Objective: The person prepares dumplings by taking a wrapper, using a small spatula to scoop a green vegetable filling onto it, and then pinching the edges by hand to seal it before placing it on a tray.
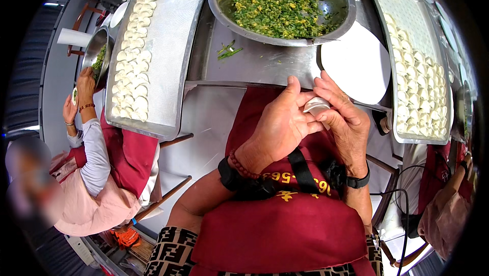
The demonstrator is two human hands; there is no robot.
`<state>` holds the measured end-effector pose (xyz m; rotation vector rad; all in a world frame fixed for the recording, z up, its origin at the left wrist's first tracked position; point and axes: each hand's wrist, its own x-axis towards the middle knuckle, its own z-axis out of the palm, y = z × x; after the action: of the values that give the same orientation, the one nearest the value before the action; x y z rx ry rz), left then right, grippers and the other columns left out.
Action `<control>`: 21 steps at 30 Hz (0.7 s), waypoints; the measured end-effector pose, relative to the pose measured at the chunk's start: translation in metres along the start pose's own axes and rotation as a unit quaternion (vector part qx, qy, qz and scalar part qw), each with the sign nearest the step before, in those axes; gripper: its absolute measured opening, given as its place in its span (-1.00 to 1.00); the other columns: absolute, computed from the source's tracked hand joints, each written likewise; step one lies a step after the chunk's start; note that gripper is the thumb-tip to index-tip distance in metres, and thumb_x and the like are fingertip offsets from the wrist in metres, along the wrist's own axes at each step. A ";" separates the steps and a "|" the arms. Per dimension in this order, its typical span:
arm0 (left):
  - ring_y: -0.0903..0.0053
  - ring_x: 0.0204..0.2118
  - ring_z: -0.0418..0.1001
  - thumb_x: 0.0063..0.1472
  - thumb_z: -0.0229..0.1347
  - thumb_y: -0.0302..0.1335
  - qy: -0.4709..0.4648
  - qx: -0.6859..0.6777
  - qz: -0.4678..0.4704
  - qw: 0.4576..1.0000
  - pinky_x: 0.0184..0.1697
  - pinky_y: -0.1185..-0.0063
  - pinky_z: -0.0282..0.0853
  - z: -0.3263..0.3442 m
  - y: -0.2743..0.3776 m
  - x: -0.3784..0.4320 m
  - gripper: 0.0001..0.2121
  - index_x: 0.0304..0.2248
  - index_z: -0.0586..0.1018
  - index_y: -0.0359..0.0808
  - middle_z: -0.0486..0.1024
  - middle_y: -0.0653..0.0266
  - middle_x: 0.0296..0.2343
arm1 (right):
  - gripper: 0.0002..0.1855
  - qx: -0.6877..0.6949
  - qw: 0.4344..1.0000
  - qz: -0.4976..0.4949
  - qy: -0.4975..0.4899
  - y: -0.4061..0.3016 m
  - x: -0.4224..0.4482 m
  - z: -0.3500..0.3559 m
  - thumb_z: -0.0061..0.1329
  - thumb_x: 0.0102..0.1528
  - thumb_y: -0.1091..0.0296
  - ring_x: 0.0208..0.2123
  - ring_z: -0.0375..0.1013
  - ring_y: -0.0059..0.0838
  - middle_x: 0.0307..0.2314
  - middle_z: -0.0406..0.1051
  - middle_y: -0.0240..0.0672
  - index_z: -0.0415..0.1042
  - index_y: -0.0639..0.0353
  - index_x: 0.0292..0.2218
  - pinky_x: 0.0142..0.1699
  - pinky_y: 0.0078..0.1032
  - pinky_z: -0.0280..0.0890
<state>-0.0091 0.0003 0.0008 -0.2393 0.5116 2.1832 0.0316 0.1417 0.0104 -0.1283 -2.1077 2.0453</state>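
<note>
Above my apron, my two hands meet around a small pale folded piece [316, 105], which looks like a dumpling wrapper. Fingers partly cover it, so any filling inside cannot be seen. My left hand [280, 125] is turned palm up, its thumb raised and its fingers supporting the piece. From the other side, the thumb and fingers of my right hand [342, 119] pinch it. Beyond them is a steel bowl [263, 40] of chopped green-and-yellow filling [282, 5]. A stack of round white wrappers [355, 64] lies beside the bowl, near my right hand.
Trays with rows of dumplings stand on the left [164, 66] and right [412, 27]. Green scraps [228, 50] lie on the metal table [259, 62]. At left, a co-worker's hand [86, 85] reaches into a smaller bowl [100, 47]. Another person [443, 203] sits at right, near a black cable [407, 215].
</note>
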 end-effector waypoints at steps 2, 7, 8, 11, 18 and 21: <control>0.46 -0.12 0.35 0.36 -0.32 0.06 -0.004 -0.009 0.011 1.000 0.14 0.31 0.18 -0.001 -0.001 0.000 -0.34 -0.01 0.32 -0.50 0.38 0.21 -0.20 | -0.80 0.022 1.000 0.015 0.017 0.001 -0.001 0.000 0.10 0.00 0.57 0.13 0.30 -0.21 -0.18 0.52 -0.19 0.59 0.24 -0.27 0.21 -0.33 0.16; 0.47 -0.10 0.35 0.37 -0.31 0.04 -0.001 -0.015 0.008 1.000 0.13 0.31 0.20 0.000 -0.003 0.001 -0.38 -0.03 0.34 -0.46 0.37 0.24 -0.25 | -0.83 -0.029 0.999 -0.019 -0.023 0.009 -0.001 -0.007 0.10 0.00 0.56 0.12 0.30 -0.21 -0.19 0.52 -0.18 0.60 0.24 -0.31 0.19 -0.34 0.16; 0.47 -0.09 0.36 0.37 -0.31 0.02 0.001 0.004 0.003 1.000 0.13 0.31 0.21 0.001 -0.001 0.000 -0.41 -0.03 0.34 -0.44 0.38 0.25 -0.24 | -0.84 -0.060 0.997 -0.032 -0.034 0.008 -0.001 -0.009 0.10 0.00 0.56 0.12 0.31 -0.21 -0.19 0.52 -0.18 0.60 0.23 -0.31 0.19 -0.35 0.16; 0.48 -0.08 0.36 0.40 -0.31 -0.05 0.002 0.033 -0.011 0.999 0.13 0.32 0.23 0.003 0.000 -0.002 -0.48 -0.03 0.35 -0.38 0.40 0.26 -0.21 | -0.84 -0.119 0.990 -0.055 -0.044 0.007 -0.001 -0.010 0.10 0.00 0.54 0.13 0.30 -0.21 -0.18 0.52 -0.18 0.60 0.23 -0.31 0.19 -0.34 0.16; 0.53 -0.08 0.37 0.40 -0.18 -0.25 -0.040 0.010 0.034 0.999 0.13 0.33 0.24 -0.014 -0.006 0.002 -0.68 -0.07 0.41 -0.33 0.42 0.30 -0.17 | -0.78 -0.021 0.999 -0.036 -0.023 0.006 0.000 -0.005 0.10 -0.02 0.54 0.14 0.28 -0.20 -0.15 0.51 -0.19 0.59 0.22 -0.26 0.19 -0.34 0.16; 0.55 -0.07 0.36 0.39 -0.14 -0.32 -0.045 0.010 0.034 0.998 0.12 0.34 0.24 -0.008 -0.006 0.001 -0.73 -0.09 0.43 -0.31 0.42 0.31 -0.17 | -0.77 -0.015 0.998 -0.050 -0.030 0.013 -0.001 -0.006 0.11 -0.02 0.54 0.14 0.28 -0.18 -0.14 0.51 -0.19 0.59 0.20 -0.25 0.19 -0.33 0.16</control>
<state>-0.0055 0.0008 -0.0079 -0.1138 0.4982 2.2420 0.0332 0.1480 -0.0030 0.0342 -2.1355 1.9848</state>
